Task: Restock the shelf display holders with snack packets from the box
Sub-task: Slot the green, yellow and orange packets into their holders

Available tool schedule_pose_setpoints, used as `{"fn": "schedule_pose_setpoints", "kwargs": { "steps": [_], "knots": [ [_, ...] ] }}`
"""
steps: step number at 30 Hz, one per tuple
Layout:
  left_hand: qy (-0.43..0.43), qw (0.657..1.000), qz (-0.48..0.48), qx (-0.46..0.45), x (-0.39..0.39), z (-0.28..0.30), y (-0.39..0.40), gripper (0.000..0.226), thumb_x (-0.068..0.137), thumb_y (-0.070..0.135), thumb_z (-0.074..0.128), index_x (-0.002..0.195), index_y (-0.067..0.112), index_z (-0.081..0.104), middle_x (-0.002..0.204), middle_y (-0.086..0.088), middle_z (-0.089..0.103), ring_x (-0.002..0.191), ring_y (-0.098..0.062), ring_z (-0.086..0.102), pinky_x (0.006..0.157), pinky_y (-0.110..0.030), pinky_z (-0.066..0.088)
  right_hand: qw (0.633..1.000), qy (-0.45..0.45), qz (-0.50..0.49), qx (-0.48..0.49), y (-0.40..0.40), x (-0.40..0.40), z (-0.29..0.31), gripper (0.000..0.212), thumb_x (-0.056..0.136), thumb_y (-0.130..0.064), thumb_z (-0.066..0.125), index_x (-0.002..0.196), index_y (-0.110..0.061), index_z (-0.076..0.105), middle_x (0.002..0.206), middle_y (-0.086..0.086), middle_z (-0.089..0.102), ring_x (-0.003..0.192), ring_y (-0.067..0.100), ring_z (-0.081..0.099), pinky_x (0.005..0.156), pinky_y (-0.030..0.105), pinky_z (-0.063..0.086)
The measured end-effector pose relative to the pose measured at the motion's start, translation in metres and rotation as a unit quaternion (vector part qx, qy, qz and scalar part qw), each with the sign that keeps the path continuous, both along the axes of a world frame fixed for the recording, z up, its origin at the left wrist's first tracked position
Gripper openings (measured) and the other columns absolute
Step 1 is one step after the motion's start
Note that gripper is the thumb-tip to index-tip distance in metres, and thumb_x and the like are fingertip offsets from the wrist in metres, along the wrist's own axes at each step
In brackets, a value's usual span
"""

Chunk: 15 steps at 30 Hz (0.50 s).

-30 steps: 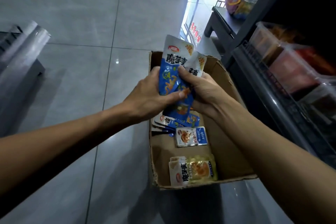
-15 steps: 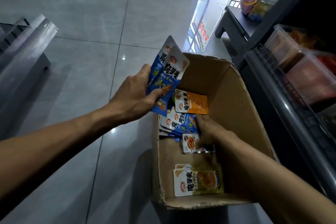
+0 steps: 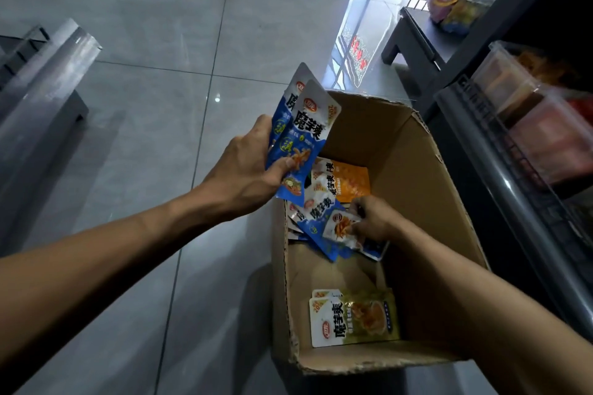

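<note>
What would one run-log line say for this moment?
left hand: holds blue packets | right hand: pinches small packet in box | holders: not yet restocked

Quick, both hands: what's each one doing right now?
Left hand: holding the blue snack packets above the cardboard box.
Right hand: down in the box, pinching a small packet.

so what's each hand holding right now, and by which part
The left hand grips two blue packets by their lower ends. The right hand pinches a small packet in the box at its edge.
</note>
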State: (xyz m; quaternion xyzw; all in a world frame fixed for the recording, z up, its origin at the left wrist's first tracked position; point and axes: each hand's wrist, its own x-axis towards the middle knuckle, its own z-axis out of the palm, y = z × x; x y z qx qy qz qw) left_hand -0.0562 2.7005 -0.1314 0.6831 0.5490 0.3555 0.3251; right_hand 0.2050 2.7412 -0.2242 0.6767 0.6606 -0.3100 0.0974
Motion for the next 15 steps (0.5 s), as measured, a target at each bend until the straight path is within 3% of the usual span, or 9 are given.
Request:
{"fn": "schedule_pose_setpoints", "kwargs": {
  "steps": [4,6,8,10,12,15],
  "knots": [
    [0.001,1.0,0.019,-0.004,0.0,0.001,0.0,0.03,0.091,0.023,0.067,0.11,0.016,0.044,0.096,0.009,0.062,0.083,-0.006,0.067,0.065,-0.024,0.058,0.99,0.114,-0.088,0.012,-0.007,0.0,0.041,0.016,0.092,-0.013,0.066,0.107,-0.016,0.06,0.098,0.002,0.069,0.082,0.014,0.068,0.067,0.028,0.055],
    [-0.002,0.999,0.049,0.013,0.002,0.004,-0.003,0.03,0.091,0.021,0.066,0.112,0.015,0.046,0.098,0.008,0.061,0.081,-0.007,0.064,0.062,-0.018,0.054,0.973,0.181,-0.142,0.032,-0.013,0.001,0.063,0.016,0.092,-0.015,0.067,0.107,-0.017,0.06,0.097,0.002,0.07,0.083,0.015,0.07,0.07,0.029,0.056],
    [-0.012,0.996,0.08,0.041,0.005,0.01,-0.006,0.028,0.092,0.019,0.065,0.111,0.014,0.046,0.096,0.01,0.059,0.076,-0.003,0.06,0.058,-0.011,0.048,0.935,0.284,-0.204,0.056,-0.021,0.004,0.084,0.018,0.091,-0.013,0.068,0.108,-0.015,0.063,0.099,0.004,0.074,0.087,0.019,0.073,0.081,0.038,0.059],
    [-0.033,0.993,0.099,0.051,0.01,0.019,-0.007,0.025,0.092,0.018,0.064,0.109,0.015,0.046,0.095,0.009,0.059,0.074,-0.003,0.058,0.056,-0.011,0.046,0.873,0.404,-0.264,0.072,-0.031,0.006,0.108,0.022,0.09,-0.008,0.067,0.112,-0.01,0.063,0.101,0.007,0.075,0.09,0.021,0.074,0.079,0.041,0.06],
    [-0.071,0.992,0.1,0.032,0.019,0.03,-0.005,0.023,0.092,0.018,0.064,0.109,0.015,0.048,0.097,0.006,0.061,0.079,-0.008,0.061,0.059,-0.016,0.048,0.82,0.494,-0.278,0.077,-0.04,0.01,0.132,0.028,0.088,-0.004,0.066,0.116,-0.006,0.061,0.105,0.011,0.074,0.09,0.023,0.073,0.072,0.037,0.058],
    [-0.154,0.986,0.062,-0.021,0.044,0.049,-0.002,0.018,0.093,0.019,0.063,0.106,0.021,0.051,0.094,0.009,0.063,0.087,-0.014,0.067,0.071,-0.033,0.058,0.796,0.54,-0.261,0.083,-0.052,0.012,0.164,0.04,0.079,-0.008,0.069,0.118,-0.003,0.061,0.106,0.013,0.073,0.091,0.025,0.072,0.071,0.036,0.057]
  ]
}}
